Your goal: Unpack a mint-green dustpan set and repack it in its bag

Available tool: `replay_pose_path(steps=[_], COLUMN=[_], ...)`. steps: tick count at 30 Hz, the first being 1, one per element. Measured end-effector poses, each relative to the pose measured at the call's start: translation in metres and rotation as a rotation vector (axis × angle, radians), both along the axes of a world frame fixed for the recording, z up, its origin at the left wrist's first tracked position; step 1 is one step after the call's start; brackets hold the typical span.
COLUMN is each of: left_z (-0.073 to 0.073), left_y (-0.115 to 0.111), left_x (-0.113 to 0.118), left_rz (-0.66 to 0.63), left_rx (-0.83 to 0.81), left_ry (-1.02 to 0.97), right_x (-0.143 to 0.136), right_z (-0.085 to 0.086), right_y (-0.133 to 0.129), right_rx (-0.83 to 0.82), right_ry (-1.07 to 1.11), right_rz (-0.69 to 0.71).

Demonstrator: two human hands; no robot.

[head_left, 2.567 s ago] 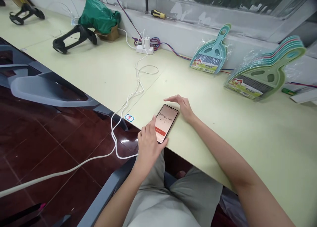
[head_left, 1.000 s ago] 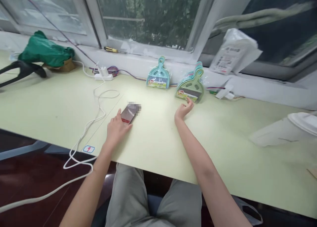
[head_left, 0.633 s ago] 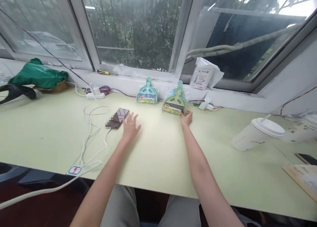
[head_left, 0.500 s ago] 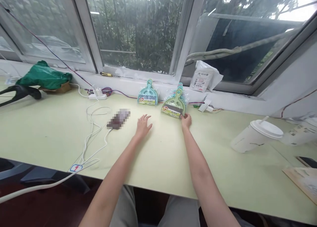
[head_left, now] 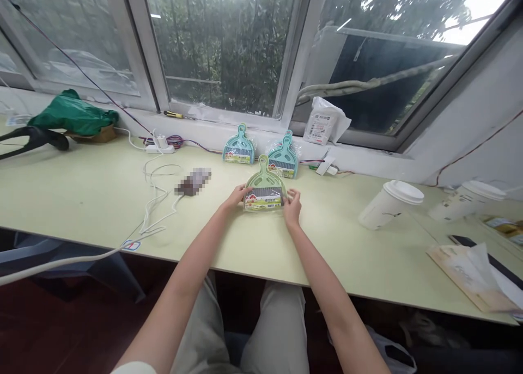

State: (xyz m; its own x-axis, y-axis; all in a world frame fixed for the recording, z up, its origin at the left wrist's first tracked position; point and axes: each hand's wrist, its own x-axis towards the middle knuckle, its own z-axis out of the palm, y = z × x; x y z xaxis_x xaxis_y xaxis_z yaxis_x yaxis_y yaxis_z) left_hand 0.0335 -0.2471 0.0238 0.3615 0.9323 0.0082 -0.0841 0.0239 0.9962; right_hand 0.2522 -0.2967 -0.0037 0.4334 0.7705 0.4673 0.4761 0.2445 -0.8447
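A green mini dustpan-and-brush set in clear wrapping (head_left: 265, 189) lies on the pale yellow table (head_left: 81, 200) in front of me. My left hand (head_left: 237, 195) grips its left edge and my right hand (head_left: 292, 205) grips its right edge. Behind it, a stack of teal sets (head_left: 283, 157) leans against the wall, with a single teal set (head_left: 238, 146) to the left of the stack. A phone (head_left: 193, 181) lies on the table left of my left hand, on a white cable (head_left: 153, 205).
A white lidded cup (head_left: 386, 204) lies tipped at the right, another cup (head_left: 463, 201) beyond it. Papers and a dark phone (head_left: 469, 265) sit far right. A power strip (head_left: 160, 147), green bag (head_left: 71, 114), screwdriver (head_left: 176, 114) and white packet (head_left: 324, 124) line the window sill side.
My left hand left the phone and moved right. The right hand pulled one green set off the stack toward me, and both hands now hold it. The view rose and swung right.
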Motion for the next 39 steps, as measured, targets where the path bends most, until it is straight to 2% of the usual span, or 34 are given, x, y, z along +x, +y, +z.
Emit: replay_pose_path(steps=[2,3,5,7,9,11,13,16,18,20,22,24,27,30,33,36,39], left_z=[-0.004,-0.006,-0.009,-0.01,-0.008,-0.005,-0.002,-0.001,-0.002,-0.004,-0.005,-0.003,-0.001,-0.001,0.0,0.002,0.004], left_y=[-0.003,-0.003,0.0,0.004,0.006,0.005,0.003,0.002,0.003,0.004,0.004,0.001,-0.003,-0.003,0.0,0.0,-0.002], left_x=[0.004,0.005,0.004,0.001,-0.001,-0.001,0.001,0.006,0.008,0.007,0.006,0.005,0.004,0.004,0.004,0.003,0.001], left_rz=[0.063,0.109,0.184,0.222,0.205,0.165,0.149,0.16,0.16,0.156,0.14,0.104,0.076,0.111,0.13,0.064,0.0], left_rx=[-0.014,-0.026,-0.051,-0.066,-0.069,-0.059,-0.047,-0.043,-0.029,-0.006,0.018,0.052,0.091,0.074,0.035,-0.006,0.003], left_ry=[-0.035,-0.056,-0.109,-0.183,-0.255,-0.291,-0.289,-0.275,-0.278,-0.271,-0.252,-0.234,-0.239,-0.259,-0.266,-0.271,-0.253], right_x=[-0.006,-0.009,-0.016,-0.022,-0.027,-0.027,-0.024,-0.018,-0.016,-0.018,-0.021,-0.025,-0.025,-0.021,-0.018,-0.018,-0.016], right_z=[0.013,0.019,0.025,0.025,0.021,0.018,0.018,0.027,0.034,0.037,0.035,0.03,0.022,0.017,0.012,0.006,0.003], right_y=[-0.015,-0.02,-0.025,-0.023,-0.018,-0.013,-0.011,-0.017,-0.021,-0.023,-0.022,-0.018,-0.012,-0.007,-0.001,0.005,0.01], right_rx=[0.099,0.118,0.072,-0.029,-0.12,-0.164,-0.143,0.053,0.201,0.247,0.193,0.102,-0.007,-0.125,-0.234,-0.203,-0.16], right_ry=[-0.231,-0.341,-0.478,-0.462,-0.316,-0.13,-0.018,-0.051,-0.147,-0.254,-0.314,-0.302,-0.188,0.046,0.343,0.579,0.817], right_rz=[-0.035,0.009,0.198,0.376,0.438,0.414,0.325,0.078,0.001,0.095,0.269,0.377,0.35,0.319,0.426,0.48,0.33])
